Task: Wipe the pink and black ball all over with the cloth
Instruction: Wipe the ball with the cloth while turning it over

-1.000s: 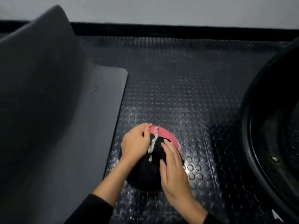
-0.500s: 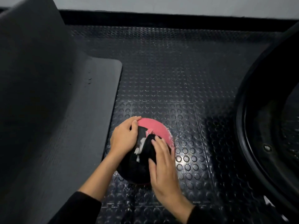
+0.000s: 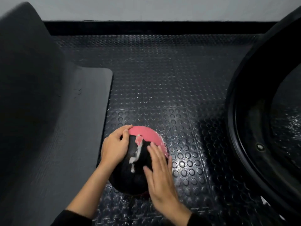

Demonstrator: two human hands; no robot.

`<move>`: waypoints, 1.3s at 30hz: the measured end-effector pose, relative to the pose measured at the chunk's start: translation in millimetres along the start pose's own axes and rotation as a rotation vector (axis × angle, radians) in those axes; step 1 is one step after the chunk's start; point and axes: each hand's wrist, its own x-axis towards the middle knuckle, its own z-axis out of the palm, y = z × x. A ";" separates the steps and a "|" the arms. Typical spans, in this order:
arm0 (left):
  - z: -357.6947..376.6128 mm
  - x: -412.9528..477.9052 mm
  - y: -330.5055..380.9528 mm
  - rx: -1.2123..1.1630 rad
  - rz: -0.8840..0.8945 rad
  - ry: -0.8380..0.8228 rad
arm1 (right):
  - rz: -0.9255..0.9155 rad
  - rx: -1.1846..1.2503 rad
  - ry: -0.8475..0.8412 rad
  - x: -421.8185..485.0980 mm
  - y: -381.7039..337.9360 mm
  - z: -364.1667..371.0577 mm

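Head view: the pink and black ball (image 3: pixel 130 178) sits on the studded black floor (image 3: pixel 162 79), low and center, just beside the edge of a gray mat (image 3: pixel 73 128) on the left. Its pink band runs along the far upper side; a pale, ragged strip crosses the black part on top.

The left hand (image 3: pixel 114 148) grips the ball's upper left side, fingers curled over it, with the tips (image 3: pixel 126 128) touching the pink edge.

The right hand (image 3: pixel 160 176) lies flat on the ball's right side, its 4 fingers (image 3: pixel 154 150) straight, spread and blurred, and the thumb points toward the ball's middle. A dark fold under these fingers could be the cloth, but I cannot tell it from the ball's black surface.

A big black round rim (image 3: pixel 241 144) fills the right edge, well apart from the ball.
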 end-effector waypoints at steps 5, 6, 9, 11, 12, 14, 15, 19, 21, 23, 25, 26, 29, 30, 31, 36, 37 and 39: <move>4.4 -1.3 4.6 -0.028 -0.082 0.058 | 0.351 0.360 0.187 34.5 10.9 0.1; 4.5 -1.2 4.7 -0.034 -0.113 0.060 | 0.432 0.432 0.210 36.5 14.8 -0.9; -2.1 -4.0 -3.1 -0.095 -0.210 0.054 | 0.766 0.749 0.211 36.3 26.7 -5.1; -9.2 -6.0 -12.8 -0.159 -0.258 0.045 | 1.015 0.980 0.103 39.4 39.1 1.5; -11.6 -7.0 -17.8 -0.190 -0.272 0.039 | 1.071 1.027 0.065 39.2 50.1 7.2; -13.0 -9.9 -24.5 -0.238 -0.292 0.044 | 1.041 1.053 0.082 35.4 91.5 31.8; -12.4 -12.9 -26.6 -0.263 -0.310 0.054 | 1.038 1.040 0.097 36.8 91.9 33.6; -7.5 -16.6 -30.4 -0.442 -0.355 0.067 | 0.910 0.942 0.111 50.6 41.1 -7.3; 1.9 -19.7 -31.8 -0.529 -0.351 0.032 | 0.808 0.860 0.152 51.3 40.3 -20.7; 8.2 -24.3 -24.3 -0.508 -0.311 0.002 | 0.708 0.747 0.184 53.0 37.7 -33.9; 12.0 -24.0 -11.5 -0.349 -0.274 -0.044 | 0.637 0.580 0.160 51.5 40.1 -41.6; 15.3 -23.0 -4.1 -0.221 -0.262 -0.069 | 0.617 0.484 0.137 49.4 44.1 -41.1; 26.7 -26.5 19.5 0.037 -0.091 -0.079 | 0.537 0.189 0.097 44.0 45.9 -39.7; 30.1 -30.9 23.9 0.082 -0.057 -0.057 | 0.498 0.145 0.114 38.6 43.2 -37.1; 32.8 -35.7 25.1 0.112 -0.053 -0.028 | 0.452 0.163 0.123 29.5 37.5 -33.0; 33.0 -36.7 15.0 0.151 -0.001 0.016 | -0.020 -0.088 0.023 -0.6 2.2 -15.1; 33.4 -34.4 12.8 0.146 0.022 0.011 | -0.007 -0.093 0.021 15.7 3.4 -16.6; 35.6 -32.4 12.4 0.132 0.046 0.015 | 0.110 -0.045 0.030 57.9 8.9 -22.1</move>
